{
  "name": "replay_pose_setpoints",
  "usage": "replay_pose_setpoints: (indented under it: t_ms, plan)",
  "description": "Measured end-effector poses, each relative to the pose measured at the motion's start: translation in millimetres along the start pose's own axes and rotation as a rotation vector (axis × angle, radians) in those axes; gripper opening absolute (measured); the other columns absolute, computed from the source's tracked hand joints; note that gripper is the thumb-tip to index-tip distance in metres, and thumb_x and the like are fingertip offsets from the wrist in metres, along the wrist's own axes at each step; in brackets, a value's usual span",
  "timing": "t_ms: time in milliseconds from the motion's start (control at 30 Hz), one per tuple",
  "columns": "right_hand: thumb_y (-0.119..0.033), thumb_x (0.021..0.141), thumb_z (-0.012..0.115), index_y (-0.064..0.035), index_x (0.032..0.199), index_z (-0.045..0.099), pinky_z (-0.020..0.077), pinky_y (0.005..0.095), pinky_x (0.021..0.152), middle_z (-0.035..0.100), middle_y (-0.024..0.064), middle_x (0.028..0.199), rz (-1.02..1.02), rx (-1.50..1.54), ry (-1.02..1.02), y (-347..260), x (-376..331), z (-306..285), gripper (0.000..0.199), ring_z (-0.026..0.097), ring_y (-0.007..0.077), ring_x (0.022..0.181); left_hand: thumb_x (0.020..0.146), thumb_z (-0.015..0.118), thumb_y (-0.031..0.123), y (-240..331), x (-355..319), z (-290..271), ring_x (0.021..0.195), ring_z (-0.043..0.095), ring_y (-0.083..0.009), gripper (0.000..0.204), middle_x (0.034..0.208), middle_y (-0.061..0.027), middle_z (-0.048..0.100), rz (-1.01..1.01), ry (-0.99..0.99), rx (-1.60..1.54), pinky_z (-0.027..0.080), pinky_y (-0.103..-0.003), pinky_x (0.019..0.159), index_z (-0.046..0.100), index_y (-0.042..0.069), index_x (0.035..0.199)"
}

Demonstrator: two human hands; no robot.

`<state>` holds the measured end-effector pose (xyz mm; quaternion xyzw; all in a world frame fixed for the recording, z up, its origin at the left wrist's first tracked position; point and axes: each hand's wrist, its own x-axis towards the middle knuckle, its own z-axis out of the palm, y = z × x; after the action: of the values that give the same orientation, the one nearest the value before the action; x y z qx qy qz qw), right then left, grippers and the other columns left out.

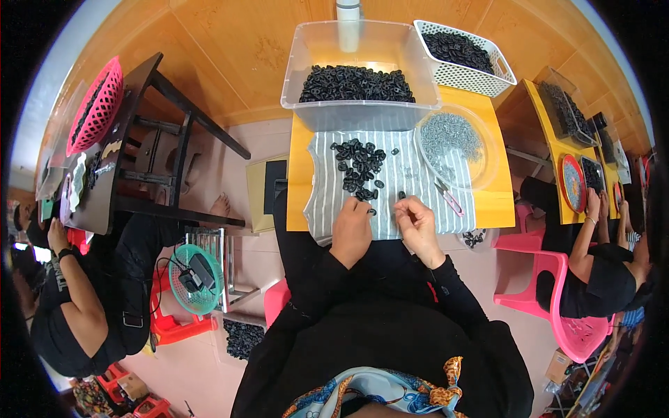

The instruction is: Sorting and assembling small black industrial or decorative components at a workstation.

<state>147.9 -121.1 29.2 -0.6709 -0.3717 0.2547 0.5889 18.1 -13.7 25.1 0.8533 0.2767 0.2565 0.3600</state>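
Shiny orange-brown wooden wall (230,49) up top, pale pink floor (261,139) below, dark table (132,118) left, pink plastic chair (557,292) right.

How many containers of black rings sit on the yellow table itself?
2: a clear plastic bin at the table's far middle, and a white lattice basket at its far right corner. Others nearby may be hidden.

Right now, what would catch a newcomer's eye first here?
Probably the clear tub heaped with black rings at the far end of the yellow table. Nearer, a smaller pile of rings lies on a striped cloth, with the left hand and right hand at its near edge.
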Motion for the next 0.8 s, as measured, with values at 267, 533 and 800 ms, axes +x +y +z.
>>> replay_pose_setpoints:
  t_ms: [267,533,800]
  plan:
    - [0.006,0.082,0.053,0.0026,0.084,0.058,0.0393,0.0234,0.059,0.051,0.0045,0.074,-0.033,-0.087,0.199,11.7,-7.8,-15.3,0.006,0.047,0.0104,0.064,0.073,0.056,-0.001,11.6,47.3,-1.6,0.079,0.053,-0.0322,0.015,0.082,-0.0151,0.052,0.168,0.098,0.213,0.044,-0.04,0.066,0.063,0.001,0.086]
    - [0.006,0.083,0.053,0.0021,0.085,0.058,0.0376,0.0214,0.056,0.05,0.002,0.074,-0.072,-0.043,0.211,22.5,-6.7,-17.4,0.006,0.045,0.0072,0.061,0.07,0.057,0.001,6.3,61.0,11.2,0.082,0.051,-0.0326,0.007,0.082,-0.0146,0.051,0.296,-0.12,0.118,0.044,-0.041,0.069,0.062,0.0,0.074]
    - [0.005,0.084,0.053,0.0024,0.084,0.058,0.0377,0.021,0.055,0.049,0.001,0.075,-0.109,-0.034,0.217,26.7,-4.5,-18.6,0.005,0.046,0.0063,0.061,0.074,0.063,0.01,7.5,143.7,27.2,0.086,0.054,-0.0376,0.01,0.083,-0.019,0.056,0.269,-0.14,0.393,0.046,-0.044,0.074,0.064,0.001,0.078]
